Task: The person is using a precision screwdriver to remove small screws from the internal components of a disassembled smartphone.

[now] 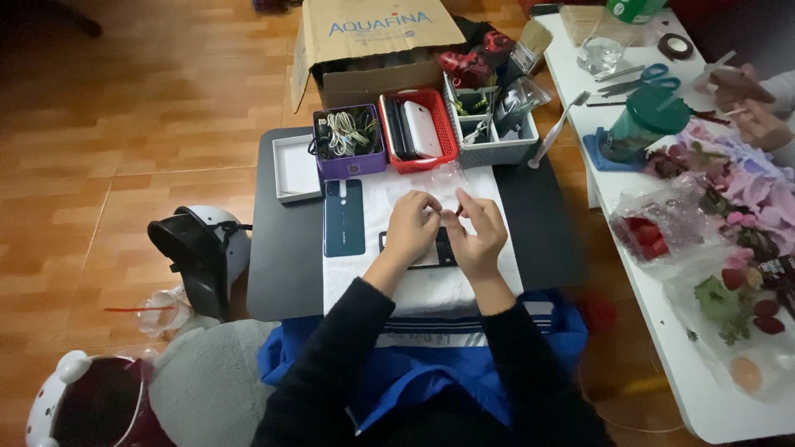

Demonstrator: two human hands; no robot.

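My left hand and my right hand are close together over a white cloth on a small dark table. Their fingertips meet around something small that I cannot make out. Under the hands lies a dark flat phone part, partly hidden. A dark teal phone back cover lies on the cloth to the left of my left hand. Both sleeves are black.
Behind the cloth stand a purple basket of cables, a red basket, a grey tray of tools and a cardboard box. A helmet sits on the floor at left. A white table with flowers and another person's hands is at right.
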